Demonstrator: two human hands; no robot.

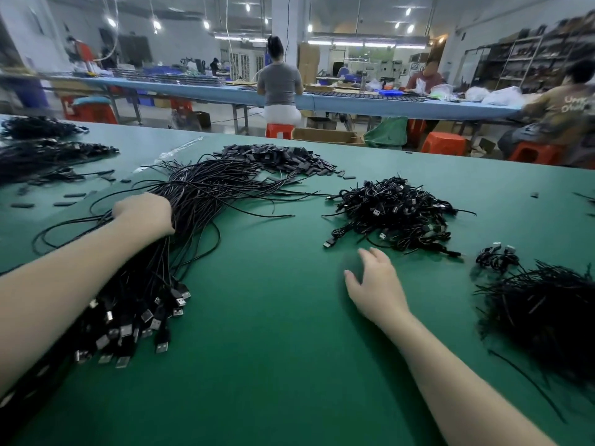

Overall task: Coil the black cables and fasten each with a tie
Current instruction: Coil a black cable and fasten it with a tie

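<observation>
At a green desk [273,365] in a busy workshop, a worker's left hand [145,214] rests on top of a thick bundle of loose black cables [180,220]; whether its fingers curl into the strands cannot be told from this angle. The right hand [375,284] lies released, fingers spread, flat on the bare desk near a heap of finished coils [394,214]. The uncoiled bundle runs from its plug ends [135,323] at the near left up to loose tails fanned toward the far side. A dark pile that appears to be ties [544,304] sits at the near right.

Each cable looks light, thin and limp, likely to tangle with its neighbours. Pinching one just behind its rigid plug and drawing it lengthwise should free it most cleanly. The slick jacket may let a coil spring open until tied.
</observation>
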